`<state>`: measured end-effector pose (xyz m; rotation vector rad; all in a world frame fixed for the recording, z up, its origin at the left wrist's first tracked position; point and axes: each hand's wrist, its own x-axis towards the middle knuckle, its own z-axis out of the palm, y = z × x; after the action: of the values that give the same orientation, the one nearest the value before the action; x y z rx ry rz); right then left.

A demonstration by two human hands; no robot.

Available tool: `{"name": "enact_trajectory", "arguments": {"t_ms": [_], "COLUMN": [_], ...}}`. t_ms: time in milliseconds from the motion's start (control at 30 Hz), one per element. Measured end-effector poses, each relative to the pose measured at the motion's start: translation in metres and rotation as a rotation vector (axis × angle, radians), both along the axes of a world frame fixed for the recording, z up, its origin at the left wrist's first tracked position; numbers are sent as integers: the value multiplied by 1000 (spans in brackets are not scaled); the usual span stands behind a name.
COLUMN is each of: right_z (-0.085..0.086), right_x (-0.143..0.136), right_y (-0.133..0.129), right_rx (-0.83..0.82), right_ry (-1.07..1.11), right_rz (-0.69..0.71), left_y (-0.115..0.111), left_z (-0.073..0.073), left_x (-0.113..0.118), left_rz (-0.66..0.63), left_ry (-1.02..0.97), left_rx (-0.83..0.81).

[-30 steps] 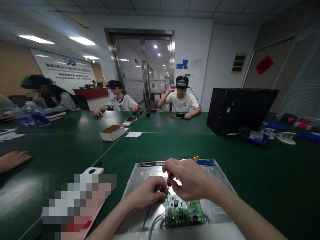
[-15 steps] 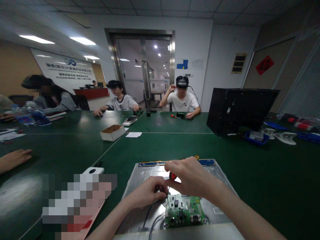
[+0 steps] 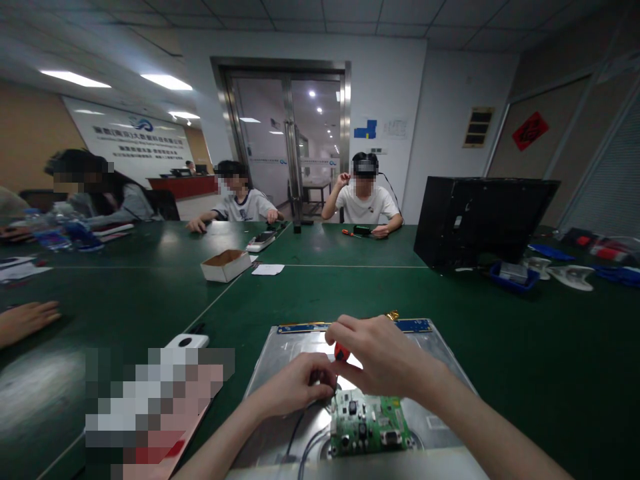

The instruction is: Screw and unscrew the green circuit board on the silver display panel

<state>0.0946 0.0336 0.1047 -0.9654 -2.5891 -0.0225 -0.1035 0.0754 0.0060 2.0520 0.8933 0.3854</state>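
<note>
Your right hand (image 3: 383, 350) pinches a red handle (image 3: 341, 351); your left hand (image 3: 297, 383) curls beside the circuit board (image 3: 370, 421), whether pinching anything I cannot tell. On the metal panel (image 3: 273, 353), the board is probably light, stiff, fragile: hold its edges.

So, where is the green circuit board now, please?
In the head view, the green circuit board lies low, just right of centre, on the metal panel, below the right hand.

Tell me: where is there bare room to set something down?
Bare green table lies right of the metal panel, between the right forearm and the black casing; another patch, between the panel's far edge and the white paper. It is crowded on the panel, around the left hand, right hand and circuit board.
</note>
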Motion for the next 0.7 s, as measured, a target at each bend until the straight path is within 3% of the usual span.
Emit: {"name": "enact_trajectory", "arguments": {"t_ms": [167,433,700], "right_z": [1,0,-1], "right_x": [-1,0,-1], "right_y": [0,-2,1], "right_rx": [48,-43,30], "right_ry": [-51,3,-22], "right_rz": [-53,15,-40], "left_y": [0,4,0], "left_z": [0,-10,0], "left_x": [0,-2,-1], "left_rz": [-1,-21,8], "left_ry": [-7,-11,-12], "left_rx": [-6,-21,-11]}}
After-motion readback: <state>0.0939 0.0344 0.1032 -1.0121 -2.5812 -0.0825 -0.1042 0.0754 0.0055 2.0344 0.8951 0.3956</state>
